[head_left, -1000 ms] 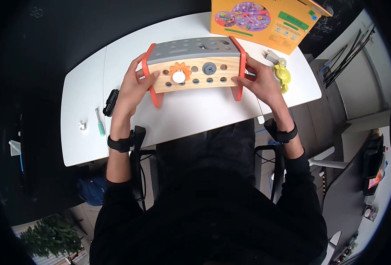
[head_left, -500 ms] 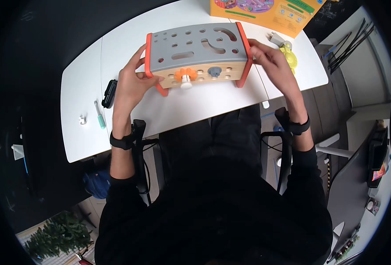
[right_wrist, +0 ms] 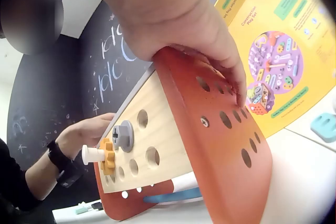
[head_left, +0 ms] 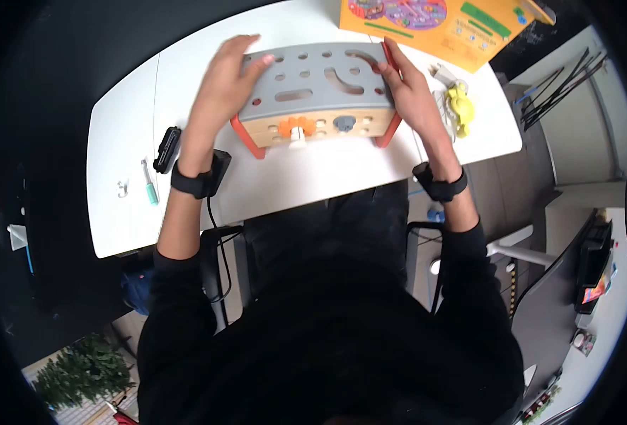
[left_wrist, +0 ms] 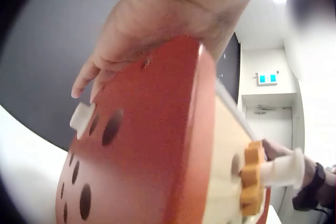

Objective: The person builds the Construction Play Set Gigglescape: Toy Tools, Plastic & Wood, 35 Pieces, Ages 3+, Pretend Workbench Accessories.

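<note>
A toy workbench (head_left: 306,92) with a grey holed top, wooden front and red side panels stands on the white table. My left hand (head_left: 225,81) lies over its left end, fingers extended past the far corner and thumb above the grey top; motion blurs it. In the left wrist view that hand (left_wrist: 173,14) drapes over the red panel (left_wrist: 152,129). My right hand (head_left: 412,95) grips the right panel (right_wrist: 210,124), thumb on the top side and fingers down the outer face. An orange gear (head_left: 295,127) with a white peg (head_left: 297,138) and a grey hex bolt (head_left: 344,124) sit in the front.
A yellow printed box (head_left: 448,28) stands behind on the right. Yellow toy pieces (head_left: 460,110) lie right of the workbench. To the left are a black case (head_left: 166,149), a green-handled screwdriver (head_left: 149,185) and a small white piece (head_left: 121,189).
The workbench has tipped so its grey top shows more, and stands lower. My left hand has shifted from the left side up over the top; my right hand has moved up onto the right panel's upper edge.
</note>
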### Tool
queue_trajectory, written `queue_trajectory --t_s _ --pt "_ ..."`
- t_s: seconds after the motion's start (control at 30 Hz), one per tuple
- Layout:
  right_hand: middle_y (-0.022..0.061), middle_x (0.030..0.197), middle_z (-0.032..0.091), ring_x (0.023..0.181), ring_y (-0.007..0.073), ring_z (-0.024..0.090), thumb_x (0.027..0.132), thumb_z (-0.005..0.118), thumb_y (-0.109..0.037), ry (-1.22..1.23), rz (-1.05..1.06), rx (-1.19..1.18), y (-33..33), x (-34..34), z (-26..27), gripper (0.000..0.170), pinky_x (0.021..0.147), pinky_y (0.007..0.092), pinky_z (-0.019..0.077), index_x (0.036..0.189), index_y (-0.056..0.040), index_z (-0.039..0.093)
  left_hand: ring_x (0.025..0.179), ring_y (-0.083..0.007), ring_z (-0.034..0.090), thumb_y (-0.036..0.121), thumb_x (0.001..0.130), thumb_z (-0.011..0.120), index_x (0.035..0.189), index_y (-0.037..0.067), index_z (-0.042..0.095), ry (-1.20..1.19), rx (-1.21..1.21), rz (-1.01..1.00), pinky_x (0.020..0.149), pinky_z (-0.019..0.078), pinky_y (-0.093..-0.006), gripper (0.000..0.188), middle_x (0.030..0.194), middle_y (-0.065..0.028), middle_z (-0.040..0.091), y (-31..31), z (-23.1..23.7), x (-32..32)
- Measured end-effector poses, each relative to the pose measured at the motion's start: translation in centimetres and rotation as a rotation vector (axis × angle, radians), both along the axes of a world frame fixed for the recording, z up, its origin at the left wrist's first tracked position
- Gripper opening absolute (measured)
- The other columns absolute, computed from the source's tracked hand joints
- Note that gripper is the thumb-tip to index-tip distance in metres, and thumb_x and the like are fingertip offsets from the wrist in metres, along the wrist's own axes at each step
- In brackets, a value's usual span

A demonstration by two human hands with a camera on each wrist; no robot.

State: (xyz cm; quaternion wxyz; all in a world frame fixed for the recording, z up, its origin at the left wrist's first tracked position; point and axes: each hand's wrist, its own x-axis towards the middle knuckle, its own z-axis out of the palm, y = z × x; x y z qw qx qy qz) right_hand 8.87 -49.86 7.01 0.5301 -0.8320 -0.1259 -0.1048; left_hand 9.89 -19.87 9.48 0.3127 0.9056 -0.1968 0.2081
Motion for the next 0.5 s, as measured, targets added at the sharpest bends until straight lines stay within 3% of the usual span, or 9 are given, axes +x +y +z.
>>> queue_trajectory --t_s 0.07,0.1,0.17,0.3,0.37,0.5 --pt "0.0214 0.127 0.057 0.103 0.0226 0.063 0.102 0.047 -0.016 0.087 0.03 0.075 0.2 -0.3 0.7 0.05 0.084 0.0328 0.055 0.146 0.0029 0.036 0.11 -0.0321 0.058 0.031 0.098 0.058 0.121 -0.002 0.063 -0.004 0.023 -0.014 0.093 0.0468 -0.0374 0.041 0.114 -0.0186 0.065 -1.8 -0.8 0.7" --pt "0.0213 0.128 0.056 0.105 0.0238 0.063 0.102 0.047 -0.016 0.032 0.024 0.01 0.0 -0.1 0.1 0.05 0.087 0.033 0.053 0.146 0.003 0.036 0.106 -0.0314 0.057 0.032 0.1 0.054 0.116 -0.002 0.066 0.186 0.048 0.075 0.092 0.0465 -0.0383 0.039 0.104 -0.0155 0.068 -2.5 -0.1 0.0" --pt "0.021 0.131 0.052 0.109 0.0267 0.06 0.102 0.046 -0.016 0.025 0.028 0.003 -0.3 0.1 0.1 0.049 0.096 0.0341 0.0468 0.146 0.003 0.036 0.105 -0.0305 0.056 0.033 0.1 0.052 0.116 -0.001 0.066 0.141 0.085 0.089 0.092 0.0459 -0.0381 0.04 0.103 -0.014 0.068 -2.6 -0.3 0.3" --pt "0.0198 0.135 0.046 0.109 0.0235 0.058 0.103 0.043 -0.013 -0.028 0.038 -0.057 -0.5 0.4 -0.3 0.048 0.093 0.0329 0.0476 0.147 0.0019 0.034 0.106 -0.0291 0.056 0.034 0.1 0.051 0.115 0.001 0.067 0.17 0.113 0.122 0.095 0.0442 -0.0384 0.04 0.103 -0.0127 0.069 -3.0 -0.1 0.1" --pt "0.0182 0.136 0.043 0.108 0.0223 0.057 0.102 0.041 -0.011 0.085 0.058 0.061 0.0 -0.2 0.6 0.048 0.093 0.0323 0.0469 0.148 0.0009 0.032 0.106 -0.0289 0.056 0.035 0.1 0.051 0.115 0.001 0.067 0.174 0.109 0.132 0.095 0.0443 -0.0385 0.04 0.104 -0.0127 0.069 -3.0 -0.1 0.1" --pt "0.0172 0.135 0.043 0.106 0.0216 0.057 0.102 0.041 -0.009 0.047 0.074 0.061 -0.2 0.2 -0.1 0.048 0.094 0.0318 0.0456 0.149 -0.0001 0.031 0.107 -0.0283 0.056 0.034 0.099 0.052 0.114 0.001 0.067 0.179 0.092 0.131 0.095 0.0443 -0.0382 0.039 0.106 -0.0127 0.069 -3.0 0.0 0.1"
